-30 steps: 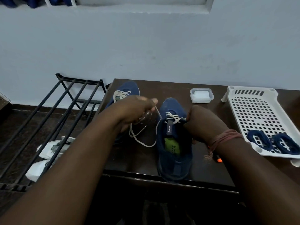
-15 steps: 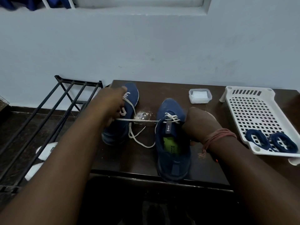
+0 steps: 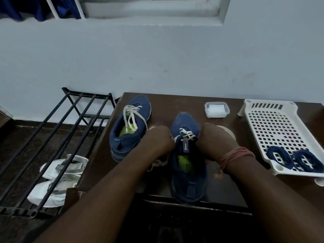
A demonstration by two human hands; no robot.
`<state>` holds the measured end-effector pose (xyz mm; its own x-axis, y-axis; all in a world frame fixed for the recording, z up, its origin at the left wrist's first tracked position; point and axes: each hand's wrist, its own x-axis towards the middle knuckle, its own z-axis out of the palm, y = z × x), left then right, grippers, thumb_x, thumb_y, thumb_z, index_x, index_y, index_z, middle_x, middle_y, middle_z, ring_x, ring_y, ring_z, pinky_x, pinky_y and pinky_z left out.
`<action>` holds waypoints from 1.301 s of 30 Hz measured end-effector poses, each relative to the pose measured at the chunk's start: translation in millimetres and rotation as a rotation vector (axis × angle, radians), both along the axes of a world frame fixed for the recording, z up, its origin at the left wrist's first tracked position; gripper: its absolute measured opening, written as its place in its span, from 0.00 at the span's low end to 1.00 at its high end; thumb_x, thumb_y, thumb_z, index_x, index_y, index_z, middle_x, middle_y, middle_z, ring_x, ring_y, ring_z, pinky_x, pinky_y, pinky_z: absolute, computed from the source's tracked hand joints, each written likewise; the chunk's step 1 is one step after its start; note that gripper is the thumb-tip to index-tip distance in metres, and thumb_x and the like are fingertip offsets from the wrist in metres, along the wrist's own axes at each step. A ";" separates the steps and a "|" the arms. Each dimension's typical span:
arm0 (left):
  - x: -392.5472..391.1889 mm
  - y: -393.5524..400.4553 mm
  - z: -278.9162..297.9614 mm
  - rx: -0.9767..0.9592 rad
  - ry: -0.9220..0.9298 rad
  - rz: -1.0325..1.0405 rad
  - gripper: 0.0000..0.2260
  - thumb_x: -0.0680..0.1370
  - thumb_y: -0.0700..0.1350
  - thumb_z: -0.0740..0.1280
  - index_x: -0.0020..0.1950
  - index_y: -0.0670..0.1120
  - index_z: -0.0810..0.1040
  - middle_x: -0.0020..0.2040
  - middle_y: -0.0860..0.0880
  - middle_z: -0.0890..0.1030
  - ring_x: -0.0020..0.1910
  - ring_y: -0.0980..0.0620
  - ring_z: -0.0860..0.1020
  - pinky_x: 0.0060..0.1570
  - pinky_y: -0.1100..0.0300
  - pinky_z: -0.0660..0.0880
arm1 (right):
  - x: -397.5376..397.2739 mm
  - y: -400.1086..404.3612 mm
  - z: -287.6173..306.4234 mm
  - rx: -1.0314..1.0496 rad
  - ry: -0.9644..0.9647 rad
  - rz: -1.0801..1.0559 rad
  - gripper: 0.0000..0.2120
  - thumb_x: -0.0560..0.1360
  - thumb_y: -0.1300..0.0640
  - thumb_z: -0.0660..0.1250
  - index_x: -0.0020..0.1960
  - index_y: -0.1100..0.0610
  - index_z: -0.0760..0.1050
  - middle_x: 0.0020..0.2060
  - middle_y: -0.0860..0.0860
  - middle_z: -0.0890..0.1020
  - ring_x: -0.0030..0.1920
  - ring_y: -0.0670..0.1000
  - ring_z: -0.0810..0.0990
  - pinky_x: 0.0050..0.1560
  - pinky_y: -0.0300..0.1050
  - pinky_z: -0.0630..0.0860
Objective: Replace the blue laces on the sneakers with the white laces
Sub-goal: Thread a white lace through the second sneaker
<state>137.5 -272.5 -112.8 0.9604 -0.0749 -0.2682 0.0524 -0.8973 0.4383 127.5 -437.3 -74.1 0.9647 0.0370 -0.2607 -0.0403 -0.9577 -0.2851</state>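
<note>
Two blue sneakers stand on the dark table (image 3: pixel 228 188). The left sneaker (image 3: pixel 128 127) carries a white lace (image 3: pixel 130 116) with loose ends. The right sneaker (image 3: pixel 188 160) has a white lace (image 3: pixel 186 134) through its front eyelets only. My left hand (image 3: pixel 158 140) presses against that sneaker's left side, closed on the lace strand; a loose loop of the lace (image 3: pixel 157 163) lies below it. My right hand (image 3: pixel 214 139) is closed at the sneaker's right side by the eyelets. Two coiled blue laces (image 3: pixel 296 159) rest in the white tray (image 3: pixel 273 123).
A small clear box (image 3: pixel 217 109) with white contents stands at the back of the table. Left of the table a black metal rack (image 3: pixel 57 137) slopes over the floor, with a white pair of shoes (image 3: pixel 57 179) beneath it. A pale wall rises behind.
My left hand, which was pulling the lace out to the left, has come back against the right sneaker, and the lace has gone slack. The view has tilted upward.
</note>
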 end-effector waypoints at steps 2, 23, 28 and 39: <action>0.0 2.1 6.8 -0.089 0.019 0.073 0.14 0.77 0.45 0.63 0.32 0.44 0.69 0.30 0.43 0.74 0.29 0.51 0.70 0.30 0.59 0.65 | 1.5 -0.8 2.2 0.028 0.024 0.015 0.13 0.77 0.60 0.63 0.34 0.55 0.66 0.29 0.49 0.71 0.28 0.45 0.68 0.26 0.37 0.62; 8.7 34.3 57.9 -1.956 0.102 0.786 0.17 0.82 0.28 0.54 0.70 0.32 0.69 0.65 0.34 0.77 0.62 0.41 0.80 0.56 0.55 0.80 | 11.9 -15.8 20.9 0.849 0.119 0.047 0.12 0.80 0.53 0.64 0.47 0.59 0.82 0.25 0.47 0.72 0.26 0.43 0.68 0.25 0.32 0.66; 14.7 35.2 46.4 -1.707 0.058 0.990 0.08 0.83 0.30 0.54 0.52 0.36 0.72 0.56 0.38 0.74 0.66 0.41 0.76 0.60 0.50 0.78 | 12.2 -30.1 10.0 0.518 0.141 -0.123 0.15 0.75 0.50 0.71 0.40 0.62 0.80 0.26 0.52 0.74 0.23 0.49 0.68 0.27 0.39 0.65; -16.6 1.0 44.8 -0.368 -0.334 -0.004 0.17 0.79 0.53 0.69 0.68 0.55 0.79 0.57 0.54 0.84 0.56 0.57 0.80 0.60 0.56 0.76 | 4.1 -4.0 16.4 0.845 0.044 0.010 0.06 0.76 0.66 0.65 0.45 0.61 0.81 0.35 0.58 0.82 0.33 0.49 0.78 0.33 0.42 0.74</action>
<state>120.9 -271.5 -68.0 0.9889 -0.1108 0.0989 -0.1480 -0.6797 0.7184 131.6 -441.3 -57.7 0.9529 0.2447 -0.1793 -0.0614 -0.4235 -0.9038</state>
